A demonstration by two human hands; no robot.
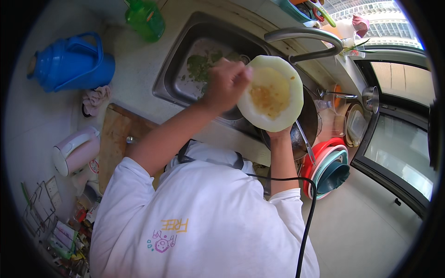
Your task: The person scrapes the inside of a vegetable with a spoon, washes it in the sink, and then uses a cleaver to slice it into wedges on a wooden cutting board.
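My right hand (280,132) supports a peeled pale melon half (294,100) from below, its cut face turned up. The rim has flat facets, and the yellowish hollow bears orange-brown pulp. To its left my left hand (227,81) is curled above the steel sink (167,74), slightly blurred; whether anything is in its fingers cannot be seen. Green peelings (197,66) lie on the sink bottom. Below and right of the melon, partly hidden by it, sits a dark wok (309,114) with a metal utensil (306,142) across its rim.
A curved faucet (306,33) reaches over the sink's right end. Left are a green bottle (144,21), a blue thermos jug (74,64), a pink kettle (78,149) and a wooden cutting board (114,132). Nested basins (326,166) and an open window sash (399,149) stand right. A black cable (309,212) hangs beside me.
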